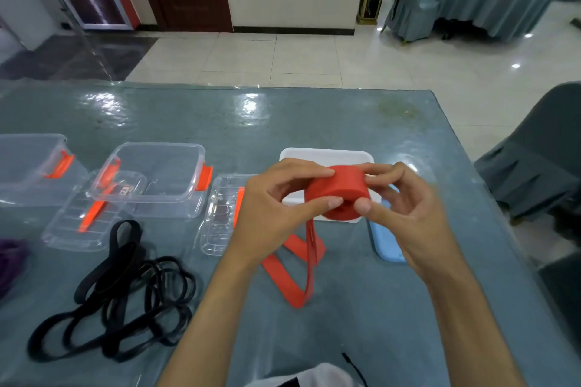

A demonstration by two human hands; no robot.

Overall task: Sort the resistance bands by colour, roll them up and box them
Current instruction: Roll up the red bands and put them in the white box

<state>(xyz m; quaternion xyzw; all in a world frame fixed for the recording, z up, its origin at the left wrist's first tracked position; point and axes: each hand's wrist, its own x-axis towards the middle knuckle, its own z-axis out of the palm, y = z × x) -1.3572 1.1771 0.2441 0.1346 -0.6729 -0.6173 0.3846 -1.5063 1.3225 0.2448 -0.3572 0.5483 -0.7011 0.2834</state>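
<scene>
Both hands clasp red band roll [338, 195] above table [314, 122]: left hand [273, 210] at 9 o'clock, right hand [405, 214] at 3. Loose tail hangs toward 6. Black bands [125, 298] heaped at 8 o'clock.

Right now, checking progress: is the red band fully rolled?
No, a loose tail still trails from the red band onto the table.

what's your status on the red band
Left hand and right hand both gripping red band, half rolled. Tail loose on table. Nothing blocking.
</scene>
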